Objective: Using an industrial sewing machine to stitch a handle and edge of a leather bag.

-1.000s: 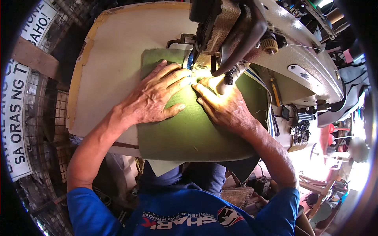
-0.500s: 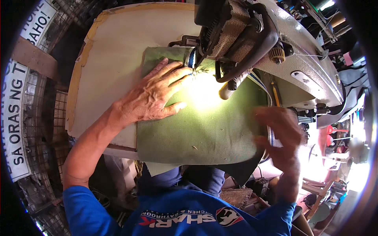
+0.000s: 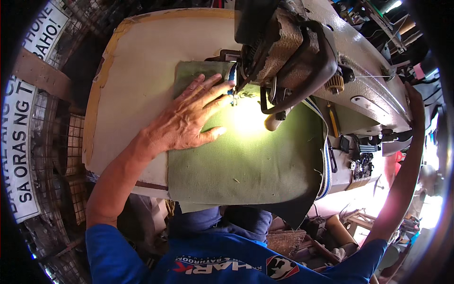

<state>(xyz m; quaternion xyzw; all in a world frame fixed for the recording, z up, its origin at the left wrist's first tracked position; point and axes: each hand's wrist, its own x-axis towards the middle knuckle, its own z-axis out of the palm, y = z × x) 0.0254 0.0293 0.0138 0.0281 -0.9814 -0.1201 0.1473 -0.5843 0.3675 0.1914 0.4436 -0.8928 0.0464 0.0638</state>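
My left hand (image 3: 182,116) lies flat on a green sheet of fabric (image 3: 246,165), fingers stretched and spread, the tips beside the needle area of a large sewing machine (image 3: 350,52). A blue-and-white striped band (image 3: 326,163) curves along the fabric's right edge and another piece of it shows under the machine's needle end. My right hand (image 3: 414,102) is reaching to the far right end of the machine, where its fingers are dark and mostly hidden behind the casing. A small lamp (image 3: 273,124) throws bright light on the cloth.
A pale table top (image 3: 137,61) with taped edges carries the fabric. Right of the cloth are a yellow-handled tool (image 3: 334,123) and a cluster of small metal parts (image 3: 362,168). A wire mesh (image 3: 75,156) stands at the left with white signs (image 3: 21,146) on it.
My right hand has moved from over the fabric's right side up and right to the machine's far end. The left hand stays flat on the cloth; the whole view has shifted slightly.
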